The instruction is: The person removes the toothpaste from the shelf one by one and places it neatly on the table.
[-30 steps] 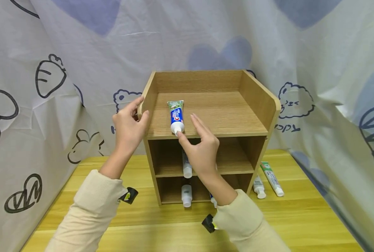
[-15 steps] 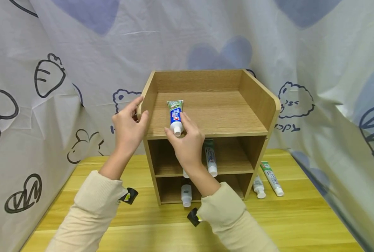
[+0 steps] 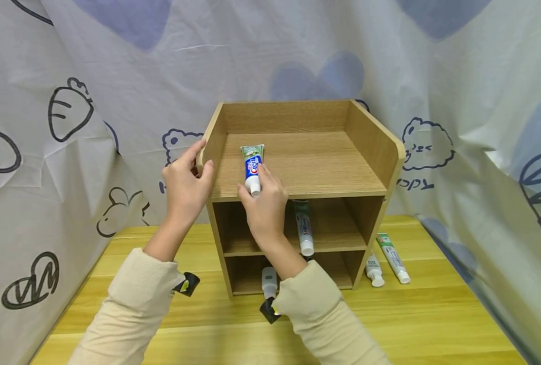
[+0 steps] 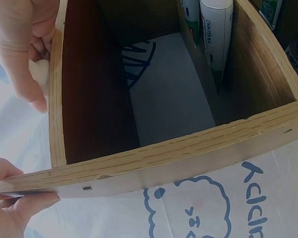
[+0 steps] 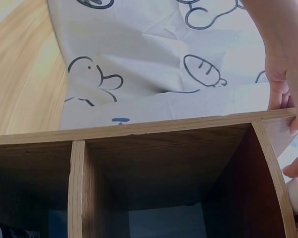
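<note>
On the top board of a wooden desktop shelf (image 3: 307,167) lies a blue and green Crest toothpaste tube (image 3: 252,165), its white cap at the front edge. My right hand (image 3: 267,208) holds it near the cap, fingers along its right side and thumb on the left. The white cap (image 5: 297,196) shows between thumb and fingers in the right wrist view. My left hand (image 3: 186,185) grips the front end of the shelf's left side panel; in the left wrist view its thumb and fingers (image 4: 37,206) pinch that panel from both faces.
A toothpaste tube (image 3: 304,230) lies in the middle compartment, and a white-capped tube (image 3: 269,281) in the bottom one. Two more tubes, one white (image 3: 374,270) and one green and white (image 3: 393,258), lie on the wooden table (image 3: 434,304) right of the shelf. A patterned curtain (image 3: 129,111) hangs behind.
My right hand has moved left and closed in around the toothpaste tube, whose cap end has shifted slightly left. My left hand stays on the side panel.
</note>
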### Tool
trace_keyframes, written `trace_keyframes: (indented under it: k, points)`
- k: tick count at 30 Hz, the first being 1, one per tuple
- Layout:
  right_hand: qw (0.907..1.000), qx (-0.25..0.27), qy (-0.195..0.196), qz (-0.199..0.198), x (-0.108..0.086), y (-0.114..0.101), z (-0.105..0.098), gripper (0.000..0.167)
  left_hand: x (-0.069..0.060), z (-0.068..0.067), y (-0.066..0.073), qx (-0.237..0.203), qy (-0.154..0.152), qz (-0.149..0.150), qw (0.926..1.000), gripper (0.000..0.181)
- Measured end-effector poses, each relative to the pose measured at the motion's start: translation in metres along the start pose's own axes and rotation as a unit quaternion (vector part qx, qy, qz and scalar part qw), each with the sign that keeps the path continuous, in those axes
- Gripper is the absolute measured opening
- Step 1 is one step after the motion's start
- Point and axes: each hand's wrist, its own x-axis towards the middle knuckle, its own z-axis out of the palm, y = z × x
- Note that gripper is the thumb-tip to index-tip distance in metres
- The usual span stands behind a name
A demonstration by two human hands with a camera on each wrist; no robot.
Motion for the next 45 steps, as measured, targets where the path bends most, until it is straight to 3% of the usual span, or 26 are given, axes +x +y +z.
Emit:
trace_keyframes:
  k: [10,16,25,34,45]
  points:
    - [0.9996,-0.024,-0.002,-0.014,0.004,0.003,-0.002,0.047,0.001,0.002,0.000,-0.007,-0.005,0.005,1.0000,0.039]
    - [0.9997,0.002,-0.022,-0.008,0.011,0.006,-0.012,0.044,0.002,0.002,0.000,-0.009,-0.012,-0.003,0.9999,0.039]
    - [0.9972,0.048,-0.049,0.031,0.022,0.012,-0.030,0.041,0.002,0.001,0.000,-0.013,-0.015,-0.004,0.9998,0.040]
    - [0.9968,0.064,-0.047,-0.010,0.024,0.024,-0.044,0.037,0.001,0.000,-0.002,-0.007,-0.008,0.003,0.9999,0.039]
    - [0.9963,0.070,-0.012,-0.049,0.031,0.042,-0.062,0.032,0.001,-0.001,-0.002,-0.007,-0.005,0.010,0.9999,0.039]
